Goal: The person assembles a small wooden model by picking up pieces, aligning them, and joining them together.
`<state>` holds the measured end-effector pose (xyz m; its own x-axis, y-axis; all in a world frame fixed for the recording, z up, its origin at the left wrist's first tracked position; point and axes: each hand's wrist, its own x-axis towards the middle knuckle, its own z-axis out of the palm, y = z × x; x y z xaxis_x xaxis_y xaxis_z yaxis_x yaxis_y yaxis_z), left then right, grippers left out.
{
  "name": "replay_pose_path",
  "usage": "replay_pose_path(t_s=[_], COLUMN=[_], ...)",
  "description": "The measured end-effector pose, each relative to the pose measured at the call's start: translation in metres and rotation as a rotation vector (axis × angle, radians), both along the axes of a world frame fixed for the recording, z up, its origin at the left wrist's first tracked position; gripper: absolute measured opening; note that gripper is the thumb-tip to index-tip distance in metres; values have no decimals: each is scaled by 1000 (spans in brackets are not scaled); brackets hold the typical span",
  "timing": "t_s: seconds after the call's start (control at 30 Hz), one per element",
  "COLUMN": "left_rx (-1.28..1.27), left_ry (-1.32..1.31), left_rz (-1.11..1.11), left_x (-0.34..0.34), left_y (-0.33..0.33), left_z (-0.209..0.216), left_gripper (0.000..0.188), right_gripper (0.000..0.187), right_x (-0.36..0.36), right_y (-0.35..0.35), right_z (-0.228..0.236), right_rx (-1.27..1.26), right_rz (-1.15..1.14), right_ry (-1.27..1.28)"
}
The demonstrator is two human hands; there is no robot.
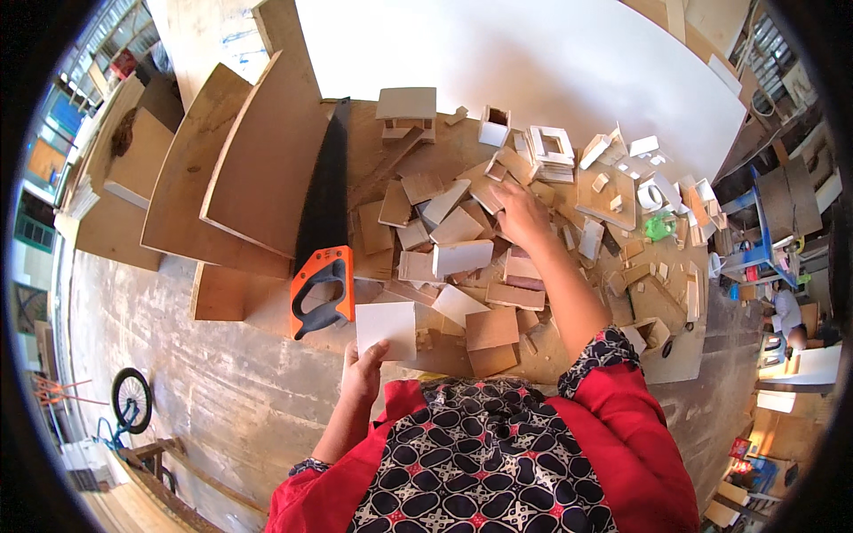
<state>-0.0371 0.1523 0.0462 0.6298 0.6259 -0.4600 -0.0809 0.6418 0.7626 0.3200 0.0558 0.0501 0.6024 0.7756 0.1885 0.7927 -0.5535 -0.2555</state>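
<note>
My left hand [362,371] grips a square white-faced board [386,329] by its lower edge, thumb on top, near the front of the work table. My right hand [522,216] reaches into a pile of small wood offcuts [458,226]. Its fingers are stretched out and touch a brown wood block [485,193]; no firm grip shows. Left of the pile lies a handsaw [324,240] with an orange and black handle, its dark blade pointing away from me. At the back of the pile sits a small house-shaped wooden box [407,114].
Large curved-looking plywood boards [258,160] stand at the left beside the saw. A big white sheet [533,62] covers the far side. A white tape roll [650,197] and a green plastic item [659,226] lie at the right. A bicycle wheel [132,400] stands at the lower left.
</note>
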Motion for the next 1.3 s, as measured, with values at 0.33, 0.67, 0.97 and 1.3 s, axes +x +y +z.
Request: replay_pose_path(t_s=[0.33,0.67,0.97,1.3], left_rx=[6,55,88,-79], left_ry=[-40,117,111,-117], left_rz=[9,-109,-117,-13], left_x=[-38,-61,-50,-51], left_y=[12,3,5,13], left_z=[-20,-21,-25,-23], left_gripper=[22,21,25,34], right_gripper=[21,51,50,26], right_x=[-10,-57,-137,-85], right_y=[-32,-23,36,35], right_z=[51,65,23,34], right_rx=[312,201,1,412], right_rz=[-215,49,327,125], right_ry=[79,17,-106,351])
